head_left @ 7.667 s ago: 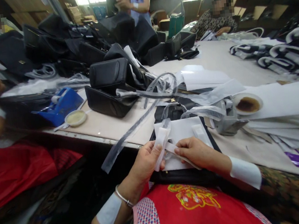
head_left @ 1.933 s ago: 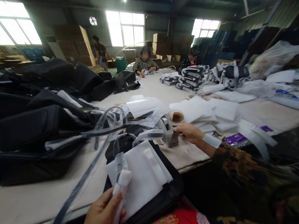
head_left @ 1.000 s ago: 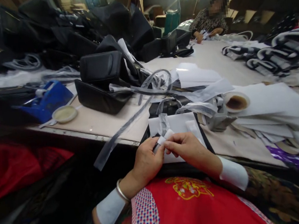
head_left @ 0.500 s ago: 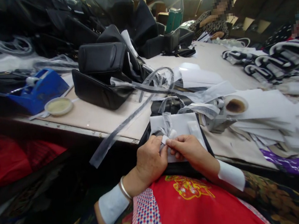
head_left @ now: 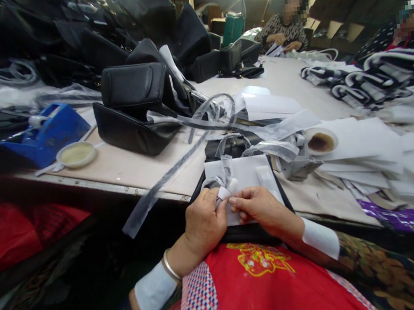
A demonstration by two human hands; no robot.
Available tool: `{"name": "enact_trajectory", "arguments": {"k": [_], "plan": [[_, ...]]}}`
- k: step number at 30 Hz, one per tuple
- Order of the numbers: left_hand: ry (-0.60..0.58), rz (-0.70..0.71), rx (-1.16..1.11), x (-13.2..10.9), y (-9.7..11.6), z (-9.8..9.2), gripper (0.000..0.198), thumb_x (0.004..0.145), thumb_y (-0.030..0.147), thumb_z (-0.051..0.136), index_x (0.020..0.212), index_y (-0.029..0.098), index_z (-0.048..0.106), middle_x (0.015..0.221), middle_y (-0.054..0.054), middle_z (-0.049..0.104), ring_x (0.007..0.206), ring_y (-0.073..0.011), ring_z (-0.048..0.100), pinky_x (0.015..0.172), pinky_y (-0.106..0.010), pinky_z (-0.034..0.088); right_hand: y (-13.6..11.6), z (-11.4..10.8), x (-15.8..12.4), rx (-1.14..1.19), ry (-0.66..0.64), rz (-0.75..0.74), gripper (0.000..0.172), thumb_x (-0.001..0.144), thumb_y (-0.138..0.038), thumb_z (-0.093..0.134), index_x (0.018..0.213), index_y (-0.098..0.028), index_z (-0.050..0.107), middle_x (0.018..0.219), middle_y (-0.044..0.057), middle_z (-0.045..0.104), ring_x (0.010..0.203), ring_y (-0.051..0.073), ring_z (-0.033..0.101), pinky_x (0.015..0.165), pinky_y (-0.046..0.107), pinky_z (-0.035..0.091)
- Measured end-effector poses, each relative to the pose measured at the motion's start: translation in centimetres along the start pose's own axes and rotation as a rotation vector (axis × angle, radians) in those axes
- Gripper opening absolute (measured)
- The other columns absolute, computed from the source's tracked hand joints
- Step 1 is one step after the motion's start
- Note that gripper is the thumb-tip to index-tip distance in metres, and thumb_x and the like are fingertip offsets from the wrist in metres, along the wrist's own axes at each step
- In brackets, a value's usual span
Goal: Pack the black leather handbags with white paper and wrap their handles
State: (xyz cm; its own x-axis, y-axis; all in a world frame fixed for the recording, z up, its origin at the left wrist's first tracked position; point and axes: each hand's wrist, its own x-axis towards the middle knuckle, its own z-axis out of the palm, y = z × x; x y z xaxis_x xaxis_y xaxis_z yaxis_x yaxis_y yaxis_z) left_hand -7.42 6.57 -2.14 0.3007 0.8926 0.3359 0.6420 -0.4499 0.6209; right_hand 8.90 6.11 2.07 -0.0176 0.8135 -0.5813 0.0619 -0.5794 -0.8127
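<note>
A black bag (head_left: pixel 252 233) lies at the table edge against my apron, with a white sheet (head_left: pixel 245 165) over it. My left hand (head_left: pixel 204 219) is closed round a film-wrapped strap (head_left: pixel 226 168) that loops up from the bag. A small white strip (head_left: pixel 225 192) goes round the strap by my left thumb. The thumb and finger of my right hand (head_left: pixel 256 204) pinch together at the lower end of this strip. Both hands are over the sheet, almost touching.
To the left are a blue tape dispenser (head_left: pixel 51 134), a shallow dish (head_left: pixel 76 154) and black bags (head_left: pixel 131 86). A cup with brown contents (head_left: pixel 320 142) and paper sheets (head_left: pixel 361 141) lie right. Clear film (head_left: pixel 172 173) hangs over the edge. A person (head_left: pixel 283 31) sits across the table.
The view has shifted slightly. My right fingers have moved a little down from the top of the white strip to its lower end. My left hand keeps its grip.
</note>
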Motion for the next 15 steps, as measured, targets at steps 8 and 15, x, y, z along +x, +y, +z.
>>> {"name": "enact_trajectory", "arguments": {"k": [8,15], "plan": [[-0.009,-0.02,-0.048,0.0,0.3,-0.5,0.021,0.095,0.021,0.054,0.113,0.014,0.063,0.097,-0.009,0.068,0.092,-0.0226,0.066,0.086,-0.035,0.055,-0.7,0.7,-0.4,-0.015,0.098,0.028,0.012,0.076,-0.023,0.073,0.08,-0.015,0.066,0.065,-0.001,0.066,0.046,0.009,0.055,0.043,0.02,0.048],[-0.08,-0.121,-0.304,0.6,-0.2,-1.5,0.02,0.095,0.026,0.058,0.108,0.017,0.07,0.095,-0.007,0.071,0.088,-0.0206,0.068,0.083,-0.033,0.056,-0.6,0.1,0.1,-0.058,0.001,-0.172,0.016,0.075,-0.03,0.073,0.076,-0.016,0.066,0.064,-0.001,0.067,0.056,0.011,0.06,0.053,0.022,0.05]]}}
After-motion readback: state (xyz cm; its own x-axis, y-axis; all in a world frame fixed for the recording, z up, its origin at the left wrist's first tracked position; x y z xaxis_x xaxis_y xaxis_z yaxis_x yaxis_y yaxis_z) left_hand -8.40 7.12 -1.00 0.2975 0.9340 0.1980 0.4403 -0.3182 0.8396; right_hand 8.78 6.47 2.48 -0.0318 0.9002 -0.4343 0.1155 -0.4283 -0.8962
